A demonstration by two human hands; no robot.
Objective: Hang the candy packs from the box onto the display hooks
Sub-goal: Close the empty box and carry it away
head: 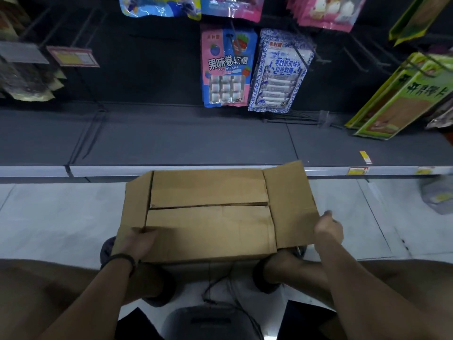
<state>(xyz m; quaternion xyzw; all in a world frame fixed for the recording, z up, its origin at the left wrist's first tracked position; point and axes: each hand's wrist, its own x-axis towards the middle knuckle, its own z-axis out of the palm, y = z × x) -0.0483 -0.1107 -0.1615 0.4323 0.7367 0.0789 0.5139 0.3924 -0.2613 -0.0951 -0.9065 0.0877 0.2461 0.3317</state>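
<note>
Beyond the closed box (208,217), pink pack (226,67) and blue-white pack (279,72) hang.

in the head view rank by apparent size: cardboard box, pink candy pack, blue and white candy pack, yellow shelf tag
1. cardboard box (nearest the camera)
2. pink candy pack and blue and white candy pack: look alike
3. yellow shelf tag

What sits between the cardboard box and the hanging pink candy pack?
Only a bare dark shelf and its pale front edge, between box and pack, per the head view.

Dark shelving (171,138), pale tiled floor (61,217)
</note>
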